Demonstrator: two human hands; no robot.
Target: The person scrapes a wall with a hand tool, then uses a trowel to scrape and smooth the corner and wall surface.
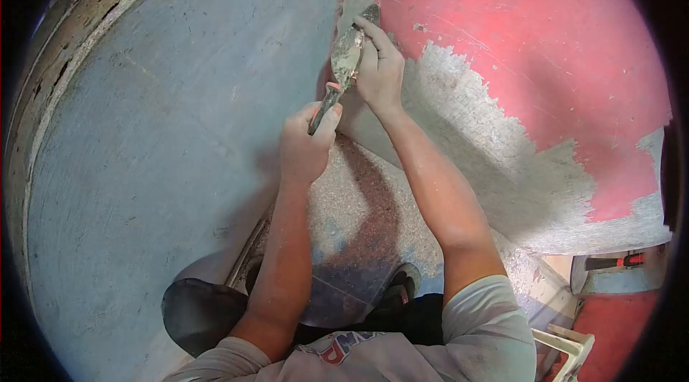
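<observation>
My left hand [307, 139] is closed around the black and red handle of a trowel [347, 59], whose blade points up and away and carries grey-green material. Beside it, my right hand [380, 70] has its fingers wrapped round a second tool [370, 14], whose dark end shows above the fingers; the rest is hidden by the hand and the trowel. Both tools are close together at the joint between the blue-grey wall [179, 109] and the red and grey wall [531, 44].
A speckled floor [359, 202] lies below, with my feet on it. At the lower right are a container [617, 278] with a black and red handled tool [616, 262] and a pale plastic frame [570, 346]. A rough ledge [61, 73] curves along the left.
</observation>
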